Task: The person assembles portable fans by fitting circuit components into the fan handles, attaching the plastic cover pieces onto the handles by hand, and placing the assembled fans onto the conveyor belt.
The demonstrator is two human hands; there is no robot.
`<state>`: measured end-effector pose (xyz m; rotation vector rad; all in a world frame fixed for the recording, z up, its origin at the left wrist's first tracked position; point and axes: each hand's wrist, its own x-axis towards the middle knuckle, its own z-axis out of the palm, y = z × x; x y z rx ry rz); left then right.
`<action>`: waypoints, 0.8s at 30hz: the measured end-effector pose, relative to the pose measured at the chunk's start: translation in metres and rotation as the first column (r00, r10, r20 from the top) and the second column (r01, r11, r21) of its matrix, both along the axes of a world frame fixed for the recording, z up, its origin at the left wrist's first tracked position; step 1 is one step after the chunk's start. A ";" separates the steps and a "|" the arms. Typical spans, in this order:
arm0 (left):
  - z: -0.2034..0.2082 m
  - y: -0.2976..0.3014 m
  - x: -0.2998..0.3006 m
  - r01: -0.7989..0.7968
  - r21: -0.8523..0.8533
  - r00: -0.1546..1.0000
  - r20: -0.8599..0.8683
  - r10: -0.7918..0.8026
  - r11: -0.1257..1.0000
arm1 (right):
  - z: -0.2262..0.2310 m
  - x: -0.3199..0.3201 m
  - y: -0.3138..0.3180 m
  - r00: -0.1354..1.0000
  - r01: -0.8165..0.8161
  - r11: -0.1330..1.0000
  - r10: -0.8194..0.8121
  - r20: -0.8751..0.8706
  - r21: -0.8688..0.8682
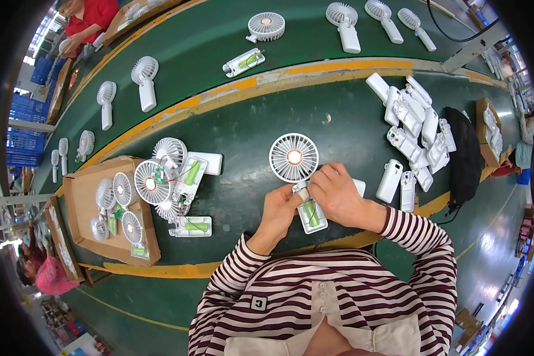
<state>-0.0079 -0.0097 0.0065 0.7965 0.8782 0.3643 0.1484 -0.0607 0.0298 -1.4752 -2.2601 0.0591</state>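
Note:
In front of me on the green bench lies a white handheld fan [293,157], its round grille away from me. Its handle shell is uncovered and shows a green battery [312,212]. My left hand [277,212] grips the fan at the neck and handle from the left. Curled together at the same neck are the fingers of my right hand [337,193]; whatever small part they pinch is hidden. A white piece [359,188], probably a handle cover, shows partly from behind my right hand.
To the left, several uncovered fans [153,183] lie beside a cardboard tray [80,234] holding more. White handle shells [412,118] are heaped at the right, near a black bag [461,160]. Beyond an orange-edged rail [243,90], fans stand spaced along a green belt [196,53]. Another person [89,24] sits far left.

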 end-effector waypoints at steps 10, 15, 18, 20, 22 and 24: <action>-0.001 0.006 0.007 -0.027 -0.109 1.000 -0.006 0.027 0.994 | 0.013 0.014 -0.018 0.957 0.254 0.965 -0.261 -0.125 -0.066; 0.006 0.012 0.005 -0.003 -0.202 1.000 -0.003 0.003 0.979 | 0.016 0.023 -0.054 0.856 0.516 0.838 -0.508 0.092 -0.177; 0.011 0.012 0.007 -0.001 -0.237 1.000 0.023 0.006 0.972 | 0.013 0.020 -0.057 0.831 0.555 0.808 -0.533 0.156 -0.195; 0.011 0.012 0.009 -0.014 -0.250 0.999 0.034 0.023 0.968 | 0.010 0.020 -0.056 0.830 0.557 0.806 -0.531 0.170 -0.201; 0.011 0.011 0.010 0.036 -0.237 0.999 0.045 -0.026 0.971 | 0.008 0.020 -0.059 0.841 0.538 0.817 -0.502 0.204 -0.206; 0.007 0.010 0.010 0.037 -0.234 0.998 0.058 -0.024 0.972 | 0.008 0.020 -0.060 0.847 0.527 0.822 -0.487 0.214 -0.216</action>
